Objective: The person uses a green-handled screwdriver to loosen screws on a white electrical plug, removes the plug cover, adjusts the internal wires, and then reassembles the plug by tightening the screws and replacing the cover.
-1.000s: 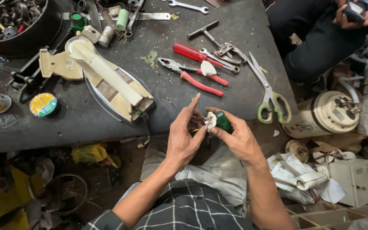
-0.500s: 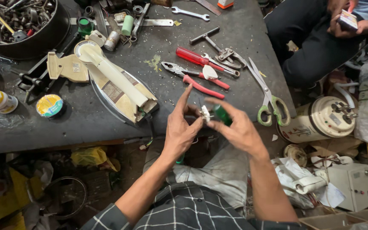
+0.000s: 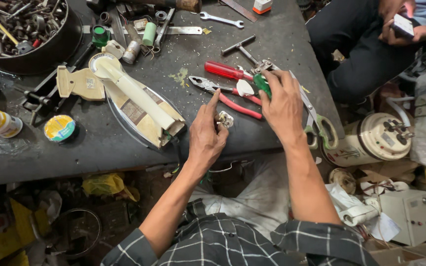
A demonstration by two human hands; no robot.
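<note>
Left hand (image 3: 207, 134): a small pale metal part (image 3: 224, 118) is pinched at the near edge of the counter (image 3: 124, 152), forefinger raised.
Right hand (image 3: 283, 102): closed on a green-handled tool (image 3: 261, 83), possibly a screwdriver; its tip is hidden.
Red-handled pliers (image 3: 232, 98): lying on the counter between the hands, touching neither, it seems.
Red screwdriver (image 3: 225, 71): just beyond the pliers.
Scissors (image 3: 316, 118): partly covered by the right hand.
Cream iron (image 3: 134, 98): lying to the left.

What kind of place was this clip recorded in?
Most likely a small appliance repair workshop: a dark, scuffed workbench strewn with red-handled pliers, a silver spanner and a black bowl of metal scrap parts, with a dismantled cream clothes iron lying open.
</note>
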